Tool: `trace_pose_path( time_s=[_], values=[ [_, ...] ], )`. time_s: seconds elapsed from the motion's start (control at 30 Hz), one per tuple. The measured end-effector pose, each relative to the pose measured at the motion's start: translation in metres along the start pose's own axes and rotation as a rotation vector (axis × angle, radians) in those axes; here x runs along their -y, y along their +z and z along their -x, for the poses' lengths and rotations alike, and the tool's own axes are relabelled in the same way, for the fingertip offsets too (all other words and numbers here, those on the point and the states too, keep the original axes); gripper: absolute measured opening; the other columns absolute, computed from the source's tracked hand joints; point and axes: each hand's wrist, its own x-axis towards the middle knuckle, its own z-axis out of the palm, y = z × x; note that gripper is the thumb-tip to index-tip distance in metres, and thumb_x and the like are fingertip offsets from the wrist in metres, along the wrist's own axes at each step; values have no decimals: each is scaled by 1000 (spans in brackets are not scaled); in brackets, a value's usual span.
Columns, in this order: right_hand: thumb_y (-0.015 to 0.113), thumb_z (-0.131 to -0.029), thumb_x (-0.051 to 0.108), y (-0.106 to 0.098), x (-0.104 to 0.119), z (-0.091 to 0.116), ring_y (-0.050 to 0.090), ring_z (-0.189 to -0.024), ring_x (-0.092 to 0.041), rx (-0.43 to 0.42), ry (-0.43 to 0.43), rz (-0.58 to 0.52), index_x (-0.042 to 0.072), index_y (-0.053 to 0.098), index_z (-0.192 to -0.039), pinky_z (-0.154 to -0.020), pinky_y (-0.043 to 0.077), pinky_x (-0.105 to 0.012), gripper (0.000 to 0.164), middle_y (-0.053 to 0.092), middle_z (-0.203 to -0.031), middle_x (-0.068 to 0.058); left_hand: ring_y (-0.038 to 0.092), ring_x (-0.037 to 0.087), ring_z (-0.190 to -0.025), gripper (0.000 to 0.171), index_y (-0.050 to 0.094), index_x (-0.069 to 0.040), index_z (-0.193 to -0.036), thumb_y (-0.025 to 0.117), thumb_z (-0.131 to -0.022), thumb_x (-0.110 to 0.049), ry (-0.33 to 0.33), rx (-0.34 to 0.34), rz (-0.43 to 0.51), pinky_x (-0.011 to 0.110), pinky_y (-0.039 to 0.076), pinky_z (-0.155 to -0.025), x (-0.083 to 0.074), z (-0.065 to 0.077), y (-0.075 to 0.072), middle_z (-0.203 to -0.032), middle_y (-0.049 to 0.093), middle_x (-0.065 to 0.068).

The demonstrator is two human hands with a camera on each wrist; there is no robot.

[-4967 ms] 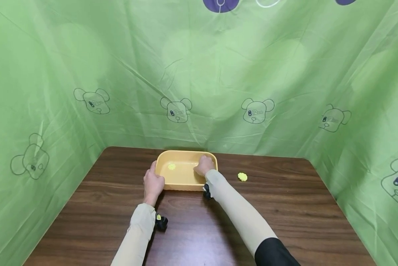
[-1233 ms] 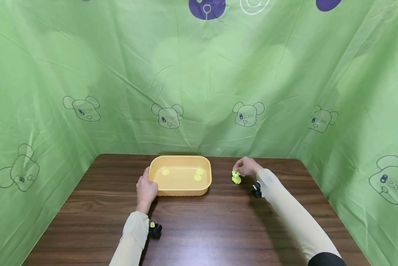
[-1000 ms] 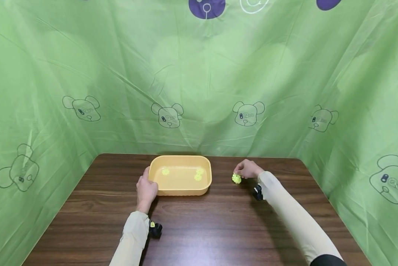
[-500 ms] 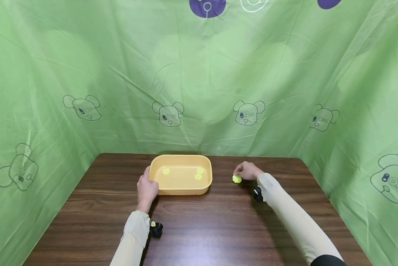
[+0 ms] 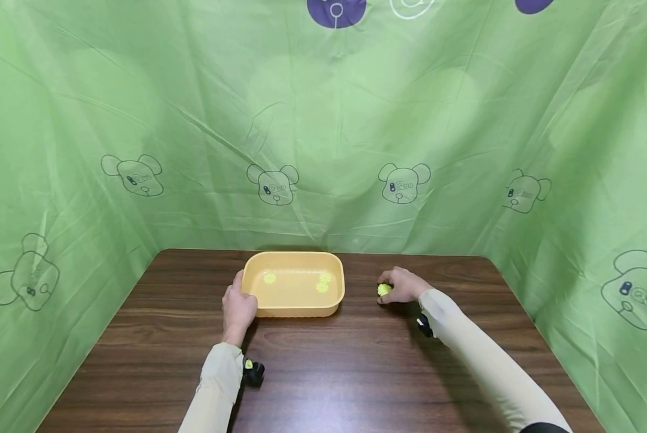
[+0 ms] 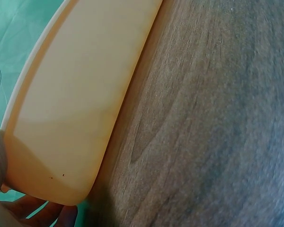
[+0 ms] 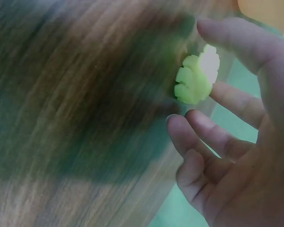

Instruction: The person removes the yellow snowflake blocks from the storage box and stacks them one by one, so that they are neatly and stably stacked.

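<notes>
My left hand (image 5: pixel 239 311) grips the left end of a yellow rectangular tray (image 5: pixel 293 313); in the left wrist view its fingers (image 6: pixel 47 215) curl under the end wall. Inside the tray lie yellow flower-shaped pieces, one piece (image 5: pixel 269 278) to the left and two overlapping pieces (image 5: pixel 322 287) to the right. On the table, right of the tray, two more flower-shaped pieces (image 5: pixel 383 290) sit stacked. Around that stack my right hand (image 5: pixel 403 285) is spread. The right wrist view shows the thumb (image 7: pixel 227 35) apart from the stack (image 7: pixel 194 80) and a finger right at its edge.
Dark wood-grain table (image 5: pixel 323 367) extends under both arms. A green curtain (image 5: pixel 323 120) with mouse-head drawings hangs behind and along both sides; the tray stands close to the table's back edge.
My right hand has left the tray, set a pinched flower piece onto the one on the table, and now spreads its fingers around the stack. My left hand stays on the tray.
</notes>
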Motion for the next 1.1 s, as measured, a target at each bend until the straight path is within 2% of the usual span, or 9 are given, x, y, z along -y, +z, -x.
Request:
trace_pose_path(
  time_s=[0.17, 0.47, 0.63, 0.77, 0.87, 1.1],
  values=[
    [84, -77, 31, 2, 0, 0, 54, -91, -18, -17, 15, 12, 10, 71, -115, -79, 47, -37, 44, 63, -96, -4, 52, 48, -121, 71, 37, -9, -156, 42, -85, 0, -3, 9, 5, 61, 41, -103, 1, 0, 1, -133, 53, 32],
    [81, -81, 20, 3, 0, -4, 53, -78, -16, 6, 20, -1, 8, 71, -110, -69, 45, -31, 34, 62, -86, -2, 51, 48, -121, 72, 38, -10, -155, 42, -85, 1, -2, -3, 2, 61, 40, -103, 3, 0, 1, -133, 53, 32],
    [80, -81, 16, 4, -1, -4, 56, -82, -19, -7, -1, -9, 8, 71, -117, -72, 46, -33, 37, 68, -93, -5, 52, 49, -119, 71, 39, -9, -155, 42, -85, 1, 9, -11, 3, 60, 41, -103, 2, 0, 1, -131, 54, 32],
    [80, -82, 19, 6, -2, -4, 59, -94, -23, -37, -39, 11, 10, 71, -123, -81, 49, -38, 42, 70, -105, -8, 52, 49, -118, 71, 39, -10, -155, 42, -85, 1, 7, -6, 7, 60, 41, -102, 1, 1, 0, -131, 53, 32],
    [79, -83, 22, 7, -2, -5, 60, -99, -24, -58, -57, 28, 12, 73, -118, -85, 49, -40, 36, 71, -106, -8, 52, 49, -118, 71, 38, -10, -155, 42, -85, 1, 5, -4, 5, 60, 41, -102, 0, 1, 0, -130, 53, 32],
    [76, -82, 17, 7, -2, -6, 57, -90, -21, -73, -26, 27, 12, 75, -105, -74, 47, -35, 24, 70, -98, -5, 52, 48, -119, 72, 38, -11, -155, 42, -85, 0, 3, 0, 2, 60, 41, -103, 0, 0, 0, -131, 53, 31]
  ],
)
